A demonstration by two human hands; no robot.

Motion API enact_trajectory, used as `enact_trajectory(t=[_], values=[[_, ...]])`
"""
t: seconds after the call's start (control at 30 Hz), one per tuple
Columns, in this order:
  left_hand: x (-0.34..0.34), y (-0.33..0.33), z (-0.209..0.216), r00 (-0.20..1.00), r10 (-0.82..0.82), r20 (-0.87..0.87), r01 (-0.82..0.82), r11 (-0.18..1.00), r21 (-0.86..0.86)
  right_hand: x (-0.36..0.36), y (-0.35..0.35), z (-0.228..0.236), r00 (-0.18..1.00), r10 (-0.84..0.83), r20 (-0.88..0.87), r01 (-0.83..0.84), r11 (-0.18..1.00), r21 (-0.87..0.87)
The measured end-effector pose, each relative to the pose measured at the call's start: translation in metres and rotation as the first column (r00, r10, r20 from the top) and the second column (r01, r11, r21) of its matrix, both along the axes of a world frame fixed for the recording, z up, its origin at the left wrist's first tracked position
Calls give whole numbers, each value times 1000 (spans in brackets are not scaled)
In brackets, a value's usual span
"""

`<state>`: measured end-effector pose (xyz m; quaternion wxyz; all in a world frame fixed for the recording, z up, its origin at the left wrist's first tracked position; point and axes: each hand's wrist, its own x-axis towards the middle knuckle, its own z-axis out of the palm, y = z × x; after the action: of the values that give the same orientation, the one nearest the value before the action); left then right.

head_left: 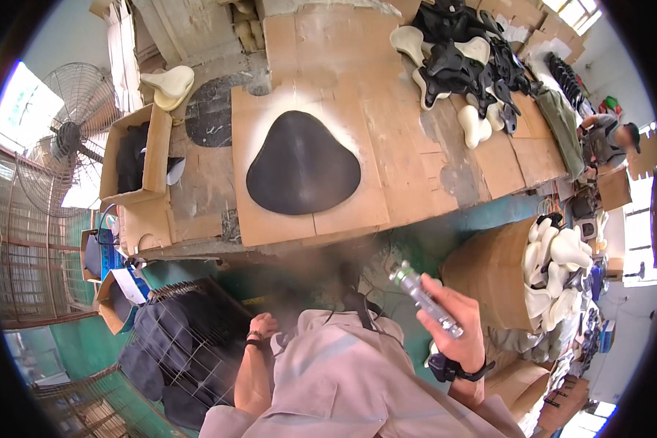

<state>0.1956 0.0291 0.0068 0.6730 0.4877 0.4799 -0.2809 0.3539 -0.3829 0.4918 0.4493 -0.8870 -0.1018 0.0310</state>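
Note:
My right hand [454,321] is wrapped round a slim, clear-and-silver tube-shaped tool [429,301] with green near its tip, held in front of my body off the table's near edge. What kind of tool it is, I cannot make out. My left hand [263,325] hangs beside my waist, fingers curled in, with nothing showing in it. On the table, a black, rounded-triangular saddle cover piece [303,164] lies flat on cardboard [343,226]. A pale, powdery halo surrounds its upper edges. Neither hand touches it.
Black and cream bicycle saddle parts [456,66] are heaped at the far right of the table. An open box [160,150] and cream saddle pads [169,82] sit left. A large carton of saddle pads [482,274], wire cages [190,343] and a fan [69,135] stand around. A person [612,139] is at far right.

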Motion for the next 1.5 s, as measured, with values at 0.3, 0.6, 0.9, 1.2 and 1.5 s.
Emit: enact_trajectory(t=[0.3,0.6,0.9,1.2,1.5], values=[[57,-1,25,983,-80,163,48,980,195,-15,-9,-13,990,-44,-132,46,999,14],[247,-8,41,783,-458,421,-105,570,815,-6,-16,-14,996,-49,-76,55,996,75],[357,-76,128,891,-454,-28,75,86,993,-21,-49,-27,962,-247,-118,252,967,30],[402,-72,98,632,623,460,-679,732,-59,-11,-50,-56,976,-198,-85,205,976,74],[510,-87,218,395,764,510,-202,614,-763,3,-46,-60,991,-127,-38,129,991,37]])
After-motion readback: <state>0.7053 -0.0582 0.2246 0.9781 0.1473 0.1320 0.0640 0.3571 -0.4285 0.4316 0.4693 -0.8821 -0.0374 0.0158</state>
